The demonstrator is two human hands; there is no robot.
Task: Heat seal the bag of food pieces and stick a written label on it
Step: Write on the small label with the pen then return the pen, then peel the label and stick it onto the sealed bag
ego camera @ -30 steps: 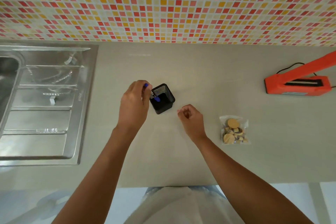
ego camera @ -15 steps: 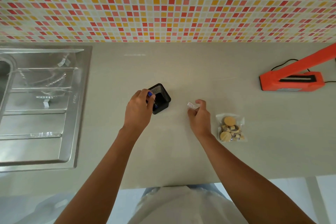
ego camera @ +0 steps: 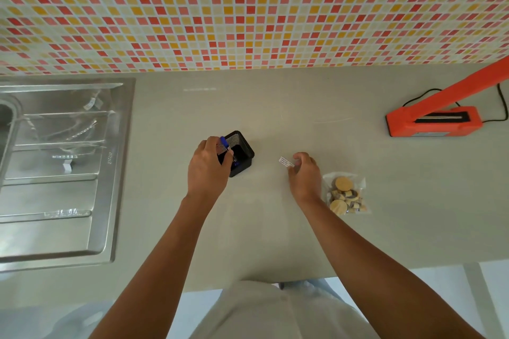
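1. Two bare hands worked over a smooth, matte grey countertop (ego camera: 275, 228) backed by a wall of small glossy mosaic tiles (ego camera: 248, 8) in red, orange, yellow and cream.
2. The left hand (ego camera: 209, 170) was curled round a slim blue pen (ego camera: 225, 143), its fingers closed on the barrel; the pen's lower end dipped into a square black mesh pen holder (ego camera: 243, 146) standing upright on the counter.
3. The right hand (ego camera: 304, 173) pinched a small white rectangular label (ego camera: 286, 161) between thumb and fingertips; tiny dark marks showed on the paper, too small to read.
4. The bag of food pieces (ego camera: 347, 194), a clear, crinkled plastic pouch, lay flat on the counter just beside the right wrist, on its outer side. Round tan discs and smaller chunks with dark edges showed through the film. Whether its top was sealed could not be told.
5. An orange heat sealer (ego camera: 432, 124), boxy with a long hinged arm raised at a slant, sat well apart near the right edge, a thin black cord (ego camera: 504, 102) curling behind it.
6. A brushed stainless-steel sink drainboard (ego camera: 63, 173) with ridged panels filled the left side.
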